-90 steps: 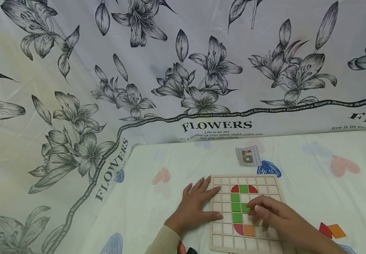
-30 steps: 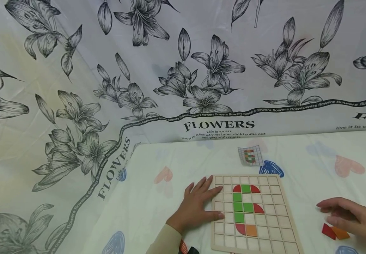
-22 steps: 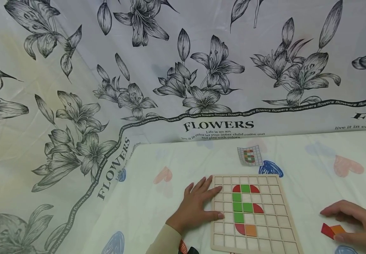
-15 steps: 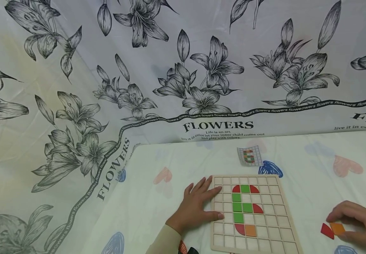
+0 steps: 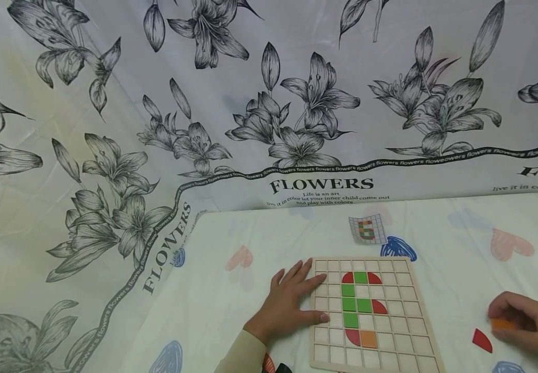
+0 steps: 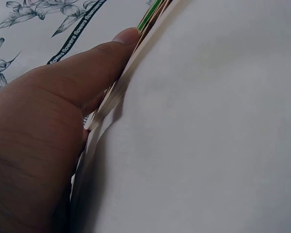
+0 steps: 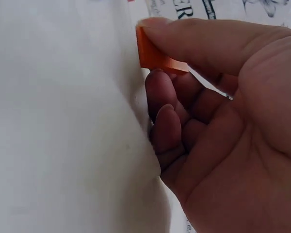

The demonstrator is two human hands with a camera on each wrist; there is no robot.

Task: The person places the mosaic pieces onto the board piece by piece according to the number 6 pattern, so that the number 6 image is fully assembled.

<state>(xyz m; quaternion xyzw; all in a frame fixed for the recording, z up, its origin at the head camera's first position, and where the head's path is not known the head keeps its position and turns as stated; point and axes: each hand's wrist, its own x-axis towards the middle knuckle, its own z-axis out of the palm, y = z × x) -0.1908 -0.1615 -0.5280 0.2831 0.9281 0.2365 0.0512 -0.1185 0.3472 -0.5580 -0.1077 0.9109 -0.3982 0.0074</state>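
My right hand (image 5: 527, 326) pinches an orange square tile (image 7: 157, 53) between thumb and fingers, to the right of the board. Just left of it a red quarter-circle tile (image 5: 482, 341) lies on the cloth. The wooden grid board (image 5: 418, 321) carries green squares (image 5: 349, 304), red quarter-circles (image 5: 379, 306) and one orange square (image 5: 369, 339) in its cells. My left hand (image 5: 287, 305) lies with fingers spread along the board's left edge, its thumb and index fingertips over the rim. In the left wrist view the thumb (image 6: 106, 53) rests against the board's edge.
Behind the board lies a small card (image 5: 367, 229) printed with a coloured grid pattern. A white cloth (image 5: 250, 233) with hearts covers the table. A flower-printed curtain (image 5: 231, 103) rises behind. A dark object (image 5: 283, 368) shows at the bottom edge.
A red quarter-circle now sits right of the middle green square. My right hand has left the board, gone right and picked the orange square from beside the red tile. The left hand stays put.
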